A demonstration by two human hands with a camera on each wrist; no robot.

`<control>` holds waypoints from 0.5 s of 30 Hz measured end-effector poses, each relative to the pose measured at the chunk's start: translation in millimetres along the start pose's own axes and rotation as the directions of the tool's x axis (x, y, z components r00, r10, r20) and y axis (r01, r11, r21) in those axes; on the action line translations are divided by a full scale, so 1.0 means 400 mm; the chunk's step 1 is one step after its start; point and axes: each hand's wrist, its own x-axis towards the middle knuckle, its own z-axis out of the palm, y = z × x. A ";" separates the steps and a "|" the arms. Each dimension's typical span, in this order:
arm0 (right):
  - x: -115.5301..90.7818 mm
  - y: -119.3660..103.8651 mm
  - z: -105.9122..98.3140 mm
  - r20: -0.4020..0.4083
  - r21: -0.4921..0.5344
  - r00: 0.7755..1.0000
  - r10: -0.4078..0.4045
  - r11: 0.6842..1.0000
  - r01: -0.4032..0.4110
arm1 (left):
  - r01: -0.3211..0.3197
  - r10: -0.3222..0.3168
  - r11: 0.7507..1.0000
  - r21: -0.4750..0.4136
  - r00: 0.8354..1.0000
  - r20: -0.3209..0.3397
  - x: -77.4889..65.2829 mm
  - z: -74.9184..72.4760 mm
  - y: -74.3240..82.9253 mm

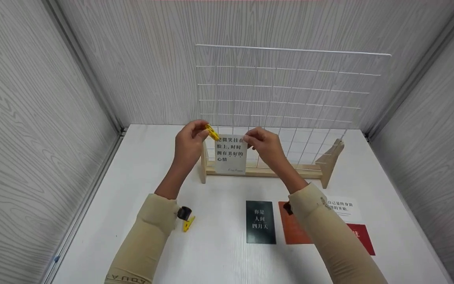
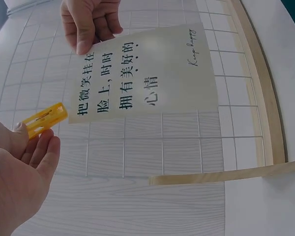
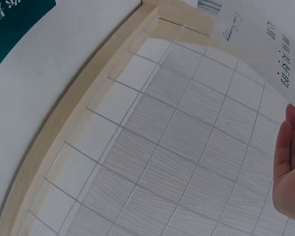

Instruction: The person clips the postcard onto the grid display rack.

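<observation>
A white card with dark printed characters [image 1: 231, 157] is held upright in front of the lower left part of a white wire grid [image 1: 290, 94]. My right hand [image 1: 264, 142] pinches the card by its upper right corner. A yellow clip [image 2: 46, 119] is pinched between the thumb and fingers of my left hand [image 1: 189, 142]. The clip's tip lies close by the card's upper left corner; whether they touch I cannot tell. Only part of my right hand [image 3: 291, 169] shows in the right wrist view, at the right edge beneath the card [image 3: 263, 44].
The grid stands in a wooden base [image 1: 266, 172]. Another yellow clip [image 1: 188, 224] lies on the white table near my left sleeve. A dark green card [image 1: 260, 232], an orange card [image 1: 290, 225], a white card [image 1: 347, 209] and a red card [image 1: 365, 236] lie at the right, partly under my right arm.
</observation>
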 end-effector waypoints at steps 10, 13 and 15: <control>0.051 -0.056 -0.037 -0.047 -0.021 0.999 -0.026 0.999 0.026 | -0.066 0.066 0.998 0.010 0.998 0.002 0.051 0.009 0.036; 0.067 -0.073 -0.046 -0.060 -0.019 0.998 -0.035 0.999 0.034 | -0.085 0.085 0.996 -0.002 0.996 0.001 0.068 0.009 0.050; 0.076 -0.084 -0.051 -0.072 -0.020 0.996 -0.042 0.999 0.041 | -0.098 0.098 0.995 -0.009 0.995 -0.005 0.077 0.009 0.062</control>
